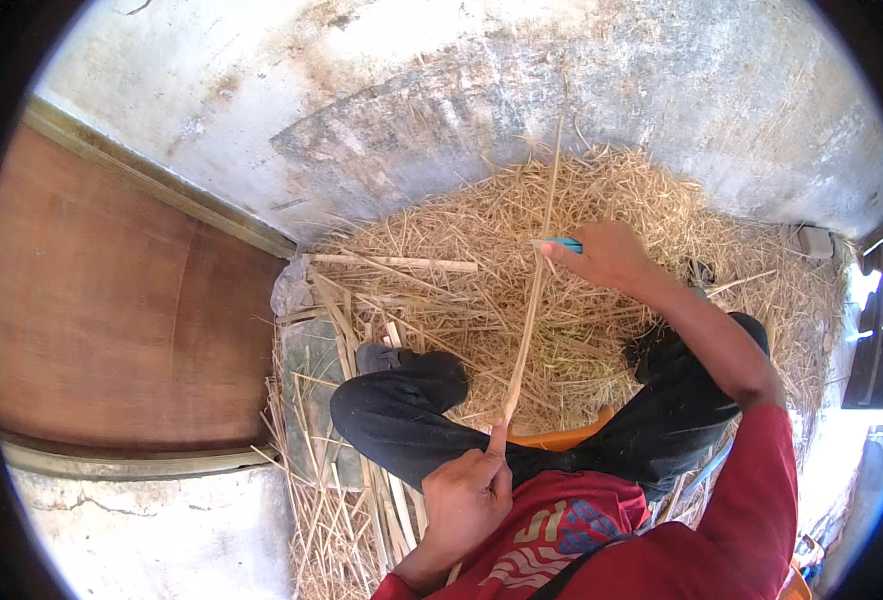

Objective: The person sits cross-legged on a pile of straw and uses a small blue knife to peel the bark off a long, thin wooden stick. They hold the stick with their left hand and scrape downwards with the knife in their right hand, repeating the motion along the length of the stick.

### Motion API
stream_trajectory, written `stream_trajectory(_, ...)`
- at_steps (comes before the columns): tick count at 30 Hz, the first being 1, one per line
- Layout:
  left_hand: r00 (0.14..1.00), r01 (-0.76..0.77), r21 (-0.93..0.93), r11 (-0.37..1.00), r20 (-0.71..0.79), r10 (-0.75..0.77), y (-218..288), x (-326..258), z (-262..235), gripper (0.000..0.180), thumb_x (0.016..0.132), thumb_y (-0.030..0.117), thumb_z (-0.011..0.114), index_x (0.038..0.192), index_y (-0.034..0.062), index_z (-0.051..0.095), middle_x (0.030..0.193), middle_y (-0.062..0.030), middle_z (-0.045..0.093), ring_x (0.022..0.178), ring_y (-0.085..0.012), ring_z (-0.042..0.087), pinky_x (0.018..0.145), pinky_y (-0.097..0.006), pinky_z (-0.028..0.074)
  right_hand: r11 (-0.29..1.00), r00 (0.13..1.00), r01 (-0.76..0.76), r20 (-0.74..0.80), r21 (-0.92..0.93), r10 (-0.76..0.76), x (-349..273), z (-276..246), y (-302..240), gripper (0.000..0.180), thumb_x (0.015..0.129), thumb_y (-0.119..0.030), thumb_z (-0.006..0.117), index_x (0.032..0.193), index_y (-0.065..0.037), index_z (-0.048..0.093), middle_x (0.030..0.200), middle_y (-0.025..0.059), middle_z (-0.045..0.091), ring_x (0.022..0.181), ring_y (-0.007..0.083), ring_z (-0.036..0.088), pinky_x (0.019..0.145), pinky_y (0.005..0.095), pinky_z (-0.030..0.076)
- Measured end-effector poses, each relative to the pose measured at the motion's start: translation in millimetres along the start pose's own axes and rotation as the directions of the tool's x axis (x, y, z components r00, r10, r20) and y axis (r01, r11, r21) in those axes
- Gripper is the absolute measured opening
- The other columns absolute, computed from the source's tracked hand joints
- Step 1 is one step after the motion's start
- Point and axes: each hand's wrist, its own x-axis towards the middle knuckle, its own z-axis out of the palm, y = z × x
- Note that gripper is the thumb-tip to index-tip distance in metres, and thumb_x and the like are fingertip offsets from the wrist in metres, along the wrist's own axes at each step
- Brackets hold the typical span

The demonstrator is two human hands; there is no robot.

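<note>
My left hand [469,498] is low in the middle, closed round the near end of a long pale bamboo strip [530,335], with the index finger stretched along it. From there the strip slants up and away, narrowing toward the wall. Farther out, my right hand [610,258] is closed on a small knife [568,243] with a blue handle. The knife's short blade reaches the strip and appears to lie against its edge; exact contact is too small to tell.
Pale shavings [452,225] are heaped before a stained wall [432,110]. Split bamboo pieces [392,264] lie at left by a brown wooden panel [132,310]. My bent legs [402,405] frame the work, and part of an orange seat [562,437] shows between them.
</note>
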Motion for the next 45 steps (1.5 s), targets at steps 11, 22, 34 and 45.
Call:
stream_trajectory(11,0.996,0.012,0.038,0.999,-0.087,-0.008,0,17,-3,0.033,0.075,-0.003,0.064,0.107,0.0020,0.068,0.053,-0.0104,0.047,0.042,-0.0214,0.049,0.043,-0.033,0.039,0.974,0.964,0.146,-0.194,-0.175,-0.180,6,-10,12,0.075,0.076,-0.075,0.047,0.058,-0.004,0.061,0.048,0.0139,0.052,0.046,0.0339,0.055,0.047,0.0441,0.043)
stream_trajectory(22,0.998,0.050,-0.080,0.996,-0.024,-0.052,1,-6,0,0.031,0.073,0.002,0.066,0.105,0.0037,0.069,0.053,-0.0080,0.048,0.043,-0.0209,0.051,0.045,-0.032,0.042,0.962,0.960,-0.265,-0.109,-0.065,0.257,28,-21,46,0.089,0.077,-0.084,0.032,0.076,-0.001,0.066,0.064,0.0167,0.062,0.067,0.0291,0.065,0.058,0.0453,0.049)
stream_trajectory(34,0.991,0.074,-0.056,0.996,-0.104,-0.079,-8,3,-1,0.036,0.074,0.001,0.064,0.109,0.0034,0.067,0.054,-0.0076,0.047,0.044,-0.0204,0.051,0.045,-0.032,0.042,0.976,0.973,0.128,-0.169,-0.179,-0.158,14,-6,13,0.084,0.076,-0.082,0.036,0.059,-0.003,0.063,0.050,0.0160,0.055,0.051,0.0346,0.060,0.048,0.0427,0.046)
stream_trajectory(45,0.997,0.064,-0.099,0.993,-0.047,-0.068,-2,-21,-2,0.035,0.075,0.000,0.064,0.110,0.0033,0.067,0.055,-0.0096,0.051,0.044,-0.0193,0.052,0.044,-0.031,0.041,0.987,0.976,-0.159,-0.150,0.005,0.158,33,-18,39,0.090,0.078,-0.084,0.026,0.058,-0.002,0.056,0.052,0.0104,0.049,0.052,0.0261,0.056,0.050,0.0438,0.047)
